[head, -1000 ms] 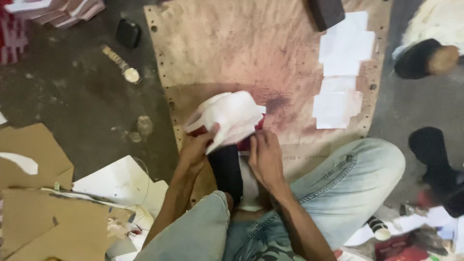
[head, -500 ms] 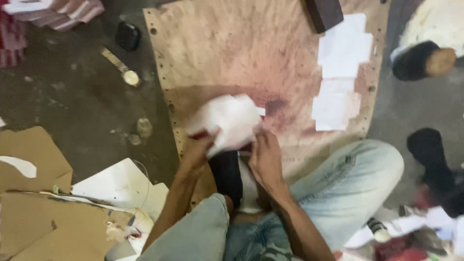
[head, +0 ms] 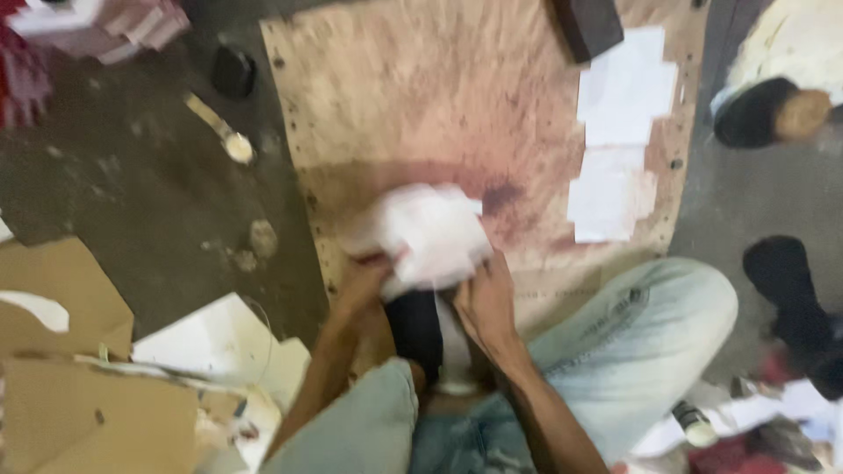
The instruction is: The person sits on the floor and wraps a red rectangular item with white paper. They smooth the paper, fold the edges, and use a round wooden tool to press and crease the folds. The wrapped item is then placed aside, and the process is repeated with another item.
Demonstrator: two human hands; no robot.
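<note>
Seen from above, seated on the floor, knees in light jeans [head: 650, 325] spread either side. Both hands raised over the near edge of a stained wooden board [head: 421, 105], holding a white folded paper piece [head: 421, 233]. Blurred with motion, so folds and edges hard to read. Long axis apparently running from lower left to upper right, the upper right corner pointing toward a dark red stain on the board; exact shape impossible to tell.

Left hand [head: 364, 281] under the paper's lower left edge, fingers closed on it, a trace of red showing at the fingertips. Right hand [head: 483, 303] at the lower right edge, fingers curled narrow against the paper, thumb side touching it. Below the hands, between the knees, a black and white object [head: 421, 338], kind unclear.

On the board's right side, a column of flat white sheets [head: 619, 132], well apart from the hands. A dark block [head: 588, 26] at the board's far edge. On the grey floor to the left, a brush [head: 219, 132], a black lid [head: 233, 70], brown cardboard [head: 61, 298] and white offcuts [head: 211, 347]. At far right, another person's dark shoe [head: 786, 290].
</note>
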